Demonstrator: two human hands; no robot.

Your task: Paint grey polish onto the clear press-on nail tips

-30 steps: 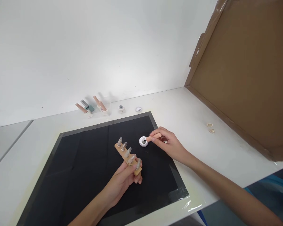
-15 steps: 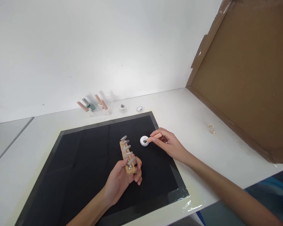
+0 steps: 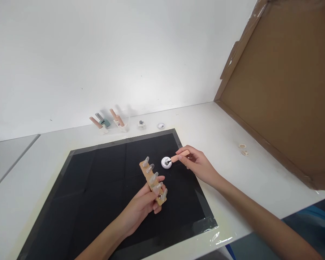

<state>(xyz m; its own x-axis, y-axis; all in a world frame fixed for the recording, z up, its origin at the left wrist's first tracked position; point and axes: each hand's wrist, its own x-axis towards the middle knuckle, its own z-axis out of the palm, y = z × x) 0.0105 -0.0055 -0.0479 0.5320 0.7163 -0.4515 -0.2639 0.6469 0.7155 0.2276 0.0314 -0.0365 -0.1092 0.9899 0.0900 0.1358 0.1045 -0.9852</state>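
Note:
My left hand (image 3: 142,206) is closed round the near end of a wooden strip (image 3: 152,180) that carries several clear nail tips on pegs. It holds the strip just above the black mat (image 3: 97,187). My right hand (image 3: 196,164) pinches a small brush with a peach handle (image 3: 180,156). The brush tip is dipped into a small white round pot (image 3: 166,162) that stands on the mat, just right of the strip's far end.
At the back of the white table (image 3: 219,130) stand several small bottles and brushes (image 3: 108,122), a tiny jar (image 3: 141,124) and a lid (image 3: 160,125). Two small rings (image 3: 243,149) lie at the right. A big cardboard sheet (image 3: 287,83) leans at the right.
My left hand turned the strip from pointing straight away to slanting up-left and shifted it slightly right. My right hand stayed at the pot, its brush handle raised a little.

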